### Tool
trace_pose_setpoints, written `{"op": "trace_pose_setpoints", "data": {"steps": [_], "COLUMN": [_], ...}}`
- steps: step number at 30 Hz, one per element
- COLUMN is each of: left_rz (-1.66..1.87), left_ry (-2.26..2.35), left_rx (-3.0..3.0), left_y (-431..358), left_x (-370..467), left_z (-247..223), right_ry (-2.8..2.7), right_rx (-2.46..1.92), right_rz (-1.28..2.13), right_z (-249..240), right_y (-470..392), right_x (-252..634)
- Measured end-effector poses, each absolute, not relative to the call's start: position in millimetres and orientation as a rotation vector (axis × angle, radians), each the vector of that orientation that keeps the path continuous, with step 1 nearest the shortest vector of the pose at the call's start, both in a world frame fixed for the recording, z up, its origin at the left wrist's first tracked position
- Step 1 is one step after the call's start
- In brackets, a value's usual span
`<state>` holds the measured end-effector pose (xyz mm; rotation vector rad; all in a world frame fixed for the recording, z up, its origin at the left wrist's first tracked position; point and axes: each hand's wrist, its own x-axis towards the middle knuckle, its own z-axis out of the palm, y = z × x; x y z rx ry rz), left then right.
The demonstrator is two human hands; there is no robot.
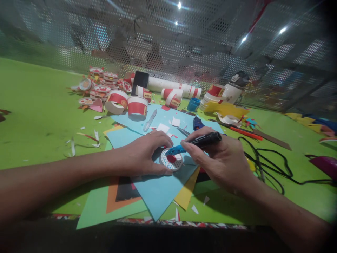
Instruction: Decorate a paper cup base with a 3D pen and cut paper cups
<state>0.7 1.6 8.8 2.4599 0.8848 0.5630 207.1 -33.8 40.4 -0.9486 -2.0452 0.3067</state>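
Note:
My left hand (142, 154) is closed around the near-left edge of a small round paper disc (177, 164), thumb in front and fingers behind. White segments with blue dots ring the disc's red centre. In my right hand (226, 160) is a marker (205, 140), black at the back and blue toward its tip. The tip meets the disc's upper left part; whether it presses on the surface I cannot tell. Beneath both hands lie stacked sheets of light blue paper (158, 196). A blue glue gun (197, 123) lies partly hidden behind my right hand.
Decorated paper discs (101, 90) are heaped at the back left. Cut red-and-white paper cups (137, 106), a blue jar (193, 104) and a phone (139, 82) stand behind the paper. An orange cutter (246, 133) and a black cable (281, 165) lie right. Paper scraps are scattered around.

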Motion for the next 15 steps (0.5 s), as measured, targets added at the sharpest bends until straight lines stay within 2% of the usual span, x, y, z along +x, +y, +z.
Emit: {"op": "trace_pose_setpoints", "data": {"steps": [11, 15], "left_rz": [0.565, 0.565], "left_ry": [0.898, 0.915], "left_rx": [2.462, 2.450], "left_y": [0.1, -0.3], "left_x": [0.6, 0.1], "left_z": [10.5, 9.9], "right_ry": [-1.964, -1.773], "right_rx": [-1.041, -1.066], "right_rz": [0.390, 0.297], "right_z": [40.5, 42.2], "right_y": [-34.7, -36.3], "right_x": [205.5, 205.1]}}
